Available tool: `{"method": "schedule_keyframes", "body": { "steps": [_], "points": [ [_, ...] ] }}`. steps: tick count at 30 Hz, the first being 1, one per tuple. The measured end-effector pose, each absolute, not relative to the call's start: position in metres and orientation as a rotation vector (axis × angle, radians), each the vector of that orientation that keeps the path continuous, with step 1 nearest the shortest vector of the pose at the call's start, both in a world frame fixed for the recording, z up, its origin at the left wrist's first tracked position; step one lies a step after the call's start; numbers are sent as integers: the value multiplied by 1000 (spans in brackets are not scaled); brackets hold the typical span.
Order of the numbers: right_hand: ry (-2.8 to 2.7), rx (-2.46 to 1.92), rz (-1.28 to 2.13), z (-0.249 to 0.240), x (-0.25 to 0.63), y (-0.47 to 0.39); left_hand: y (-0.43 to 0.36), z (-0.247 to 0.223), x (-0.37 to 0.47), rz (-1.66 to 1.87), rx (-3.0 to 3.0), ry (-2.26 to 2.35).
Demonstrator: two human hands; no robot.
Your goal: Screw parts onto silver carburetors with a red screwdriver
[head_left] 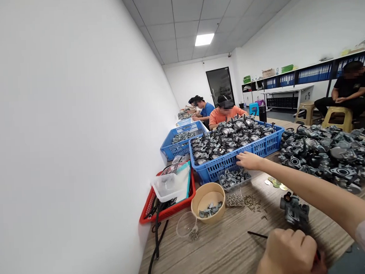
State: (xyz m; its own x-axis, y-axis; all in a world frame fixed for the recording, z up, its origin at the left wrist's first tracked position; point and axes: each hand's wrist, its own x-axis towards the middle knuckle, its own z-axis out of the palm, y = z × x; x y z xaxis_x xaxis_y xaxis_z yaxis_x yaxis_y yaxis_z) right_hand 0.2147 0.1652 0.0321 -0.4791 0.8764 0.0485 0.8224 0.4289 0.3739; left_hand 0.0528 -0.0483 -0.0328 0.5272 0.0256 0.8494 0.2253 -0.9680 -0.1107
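My right hand (249,160) is stretched out across the wooden table (222,251). Its fingers are apart at the front wall of a blue basket (231,161) heaped with grey carburetors, just above a small clear tray of metal parts (234,178). It holds nothing that I can see. My left hand (290,253) is a closed fist at the bottom edge, gripping a thin black screwdriver (257,234) whose shaft points left. A single carburetor (294,211) lies on the table just beyond that fist.
A tan bowl (208,202) of small parts, loose screws (247,200) and brass washers (275,183) lie nearby. A red tray (149,208) holds a clear box and cables by the wall. More carburetors (326,154) are piled at right. Other people sit farther along.
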Motion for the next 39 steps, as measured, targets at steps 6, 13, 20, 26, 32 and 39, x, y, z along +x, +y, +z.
{"method": "schedule_keyframes", "body": {
  "steps": [6, 13, 20, 26, 32, 39],
  "points": [
    [2581, 1436, 438, 31, 229, 167, -48, -32, 53, -1462, -2573, -219],
    [2591, 1602, 244, 38, 243, 154, -47, -30, 52, -1454, -2577, -225],
    [2683, 1692, 93, 36, 246, 148, -46, -26, 51, -1473, -2568, -217],
    [2700, 1607, 119, 25, 258, 149, -46, -30, 52, -1465, -2579, -225],
    [2735, 1409, 276, 23, 266, 148, -46, -29, 52, -1458, -2582, -221],
    [2724, 1213, 460, 16, 271, 150, -46, -32, 54, -1476, -2588, -229]
  ]
}}
